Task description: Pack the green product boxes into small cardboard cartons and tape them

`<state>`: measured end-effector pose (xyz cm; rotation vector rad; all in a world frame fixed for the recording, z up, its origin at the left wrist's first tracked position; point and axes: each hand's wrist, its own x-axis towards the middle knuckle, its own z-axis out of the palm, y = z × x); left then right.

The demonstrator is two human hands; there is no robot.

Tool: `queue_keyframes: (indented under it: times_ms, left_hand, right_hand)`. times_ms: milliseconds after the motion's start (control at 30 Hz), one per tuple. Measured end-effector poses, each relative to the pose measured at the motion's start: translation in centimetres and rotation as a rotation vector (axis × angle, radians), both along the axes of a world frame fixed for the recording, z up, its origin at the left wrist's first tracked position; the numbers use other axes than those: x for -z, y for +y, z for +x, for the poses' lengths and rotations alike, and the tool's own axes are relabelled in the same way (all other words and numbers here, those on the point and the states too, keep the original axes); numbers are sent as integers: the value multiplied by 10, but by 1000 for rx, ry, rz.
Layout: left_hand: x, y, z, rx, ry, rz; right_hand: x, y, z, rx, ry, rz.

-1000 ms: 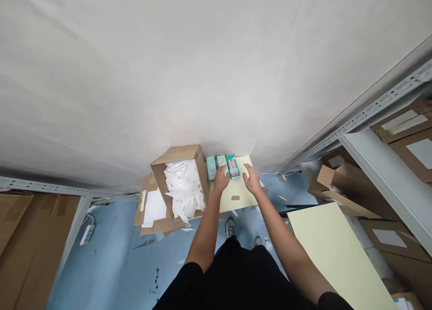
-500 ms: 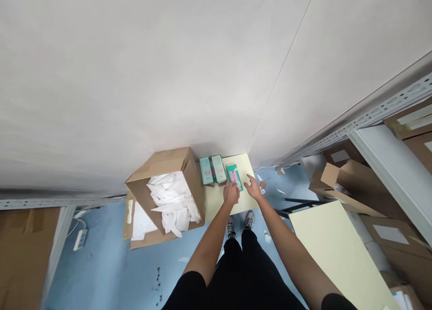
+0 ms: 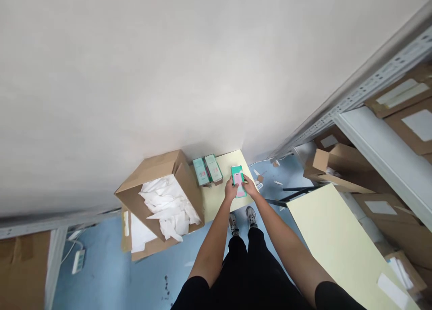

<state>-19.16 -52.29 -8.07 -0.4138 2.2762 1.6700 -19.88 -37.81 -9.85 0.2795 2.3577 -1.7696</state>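
A flat green box with a pink front panel [image 3: 239, 179] is held between my two hands over the pale yellow table [image 3: 218, 199]. My left hand [image 3: 231, 189] grips its left edge, thumb on the front. On the opposite edge, my right hand [image 3: 249, 186] closes in the same way. Two pale green boxes, one on the left [image 3: 201, 171] and one on the right [image 3: 213, 168], stand side by side behind and left of my hands. What the pink panel pictures is too small to make out.
Left of the boxes, a large cardboard carton [image 3: 192, 188] lies with its opening towards me, stuffed with white paper [image 3: 168, 202]. A second pale yellow table [image 3: 334, 238] is on the right, beside a metal shelf [image 3: 378, 134] of cartons. A power strip [image 3: 78, 261] rests on the blue floor.
My right hand has come in from the right and taken hold of the green and pink box. Both hands now hold it, and it has been lifted off the table. My view has shifted slightly.
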Motion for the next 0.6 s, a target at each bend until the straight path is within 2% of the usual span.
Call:
queue_keyframes:
  times_ms: [200,333,467,600]
  left_hand:
    - [-44,28,-21,27,115,96]
    - [-74,62,-25,104,179,137]
    - [-101,123,-8,210,235,214]
    - [-120,211,33,380,262,236]
  right_hand:
    - [-56,34,-6,132,98,-35]
    - [-97,72,5,202,193,-52]
    - [-126,136,39,314,266,-24]
    - [-140,219,103,460,302,16]
